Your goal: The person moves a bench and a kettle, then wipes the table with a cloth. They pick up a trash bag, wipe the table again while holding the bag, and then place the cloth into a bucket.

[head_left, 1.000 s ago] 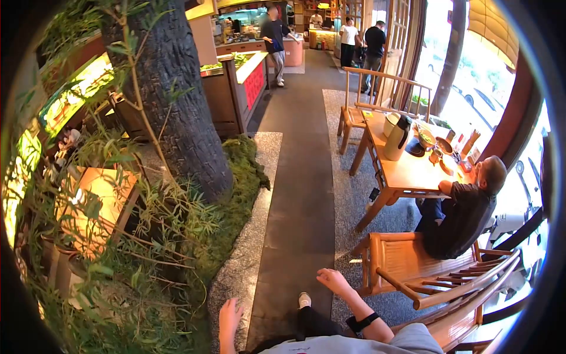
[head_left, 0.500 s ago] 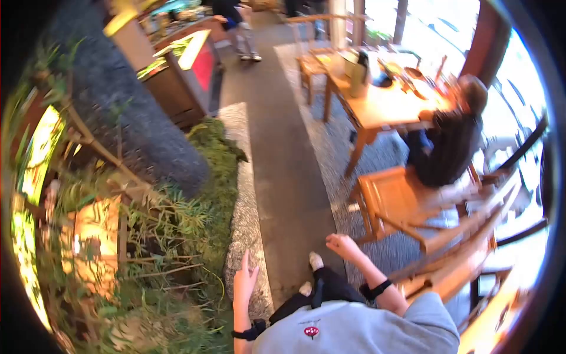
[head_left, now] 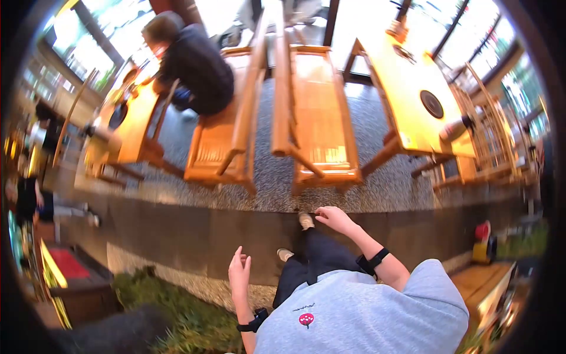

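Observation:
My left hand [head_left: 239,270] hangs in the air low in the view, fingers apart and holding nothing. Higher and to the right, my right hand [head_left: 335,219] is loosely bent with nothing visible in it, above the dark walkway [head_left: 194,227]. Neither hand touches anything. Ahead of my right hand stands a wooden bench [head_left: 321,112] with a tall back. Beside it, back to back, is another wooden bench [head_left: 215,141], where a person in dark clothes [head_left: 200,68] sits.
On the right, a wooden table [head_left: 407,88] carries a round dark disc [head_left: 431,104] and a canister [head_left: 455,128]. Another table [head_left: 132,135] stands left. Mossy greenery [head_left: 177,307] lies at lower left. A second person [head_left: 29,200] is at far left.
My view has swung to the right, from along the walkway to facing the benches and tables. The seated person now appears at upper left. My right hand has lifted slightly in view.

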Motion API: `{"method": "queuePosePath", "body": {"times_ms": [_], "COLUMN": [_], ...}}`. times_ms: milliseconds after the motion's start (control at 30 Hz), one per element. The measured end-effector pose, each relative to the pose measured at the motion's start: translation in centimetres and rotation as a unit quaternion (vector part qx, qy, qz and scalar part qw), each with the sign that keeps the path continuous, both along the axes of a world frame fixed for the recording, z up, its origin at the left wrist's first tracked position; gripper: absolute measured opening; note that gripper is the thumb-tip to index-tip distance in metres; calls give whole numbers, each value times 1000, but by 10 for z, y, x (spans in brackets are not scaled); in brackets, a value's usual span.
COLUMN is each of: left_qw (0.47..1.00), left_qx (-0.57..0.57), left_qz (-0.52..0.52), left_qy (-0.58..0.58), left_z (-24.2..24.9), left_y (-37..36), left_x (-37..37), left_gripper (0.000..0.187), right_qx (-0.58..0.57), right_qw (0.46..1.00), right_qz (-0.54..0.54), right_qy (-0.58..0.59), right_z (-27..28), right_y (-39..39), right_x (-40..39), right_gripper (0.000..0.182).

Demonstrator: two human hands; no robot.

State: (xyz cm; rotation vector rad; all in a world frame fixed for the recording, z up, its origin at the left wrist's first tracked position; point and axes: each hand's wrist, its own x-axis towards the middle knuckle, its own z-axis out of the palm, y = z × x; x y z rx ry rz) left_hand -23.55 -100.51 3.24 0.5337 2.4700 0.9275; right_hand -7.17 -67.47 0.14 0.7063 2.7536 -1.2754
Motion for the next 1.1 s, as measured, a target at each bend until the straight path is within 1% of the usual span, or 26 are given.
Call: {"method": "queuePosePath", "body": {"times_ms": [67,100,167,200,233,267,333,367,467,533,567,600,633,667,700,767,867,900,1000,1033,1067,1100], "left_qw": [995,993,983,977,972,961,939,933,911,889,881,886,899,895,891,894,914,908,927,912,887,871], "left_qx": [2,6,8,12,11,0,30,33,21,63,86,98,97,52,11,-77,-240,-263,-270,-300,-332,-319], "left_qz": [-92,-118,-173,-198,-222,-254,-316,-332,-402,-429,-431,-391,-307,-238,-155,-71,12,26,42,49,70,61], "left_qy": [35,31,64,80,75,104,132,133,93,148,176,228,298,372,427,435,327,327,255,274,313,367], "left_z": [2,7,14,15,11,7,0,-4,9,19,24,40,33,40,30,1,-4,-25,-25,-25,-16,-23], "left_y": [45,70,118,144,169,194,248,276,366,408,423,433,435,433,428,408,413,414,440,450,466,477], "left_x": [-2,-2,1,3,5,8,19,26,57,67,66,61,36,16,-12,-80,-120,-143,-145,-145,-130,-135], "left_gripper": [41,40,38,37,36,37,36,36,38,38,38,39,41,46,51,68,83,88,86,84,86,86], "right_qx": [-21,-28,-30,-30,-53,-39,-16,-21,-47,-24,-33,-39,-51,-63,-70,-85,-107,-107,-106,-105,-102,-99], "right_qw": [997,993,981,973,963,958,943,933,895,879,869,861,852,843,844,843,833,829,823,821,821,820], "right_qz": [-72,-114,-191,-228,-266,-285,-332,-360,-444,-476,-494,-508,-520,-531,-530,-528,-537,-542,-550,-554,-556,-558], "right_qy": [8,-3,-9,-13,-6,-2,-9,-5,-1,-14,-1,12,31,50,53,64,84,86,91,92,86,80], "right_z": [1,-1,-5,-5,-4,-13,-16,-22,-31,-40,-40,-39,-39,-40,-45,-51,-53,-49,-56,-60,-63,-64], "right_y": [20,31,48,58,66,75,92,100,123,135,142,150,159,166,174,192,213,217,228,229,230,233], "right_x": [44,64,106,126,146,168,208,228,280,306,312,319,322,324,326,324,312,308,302,301,301,298], "right_gripper": [21,22,24,24,26,26,25,26,26,26,25,25,25,25,25,25,26,26,26,27,27,27]}}
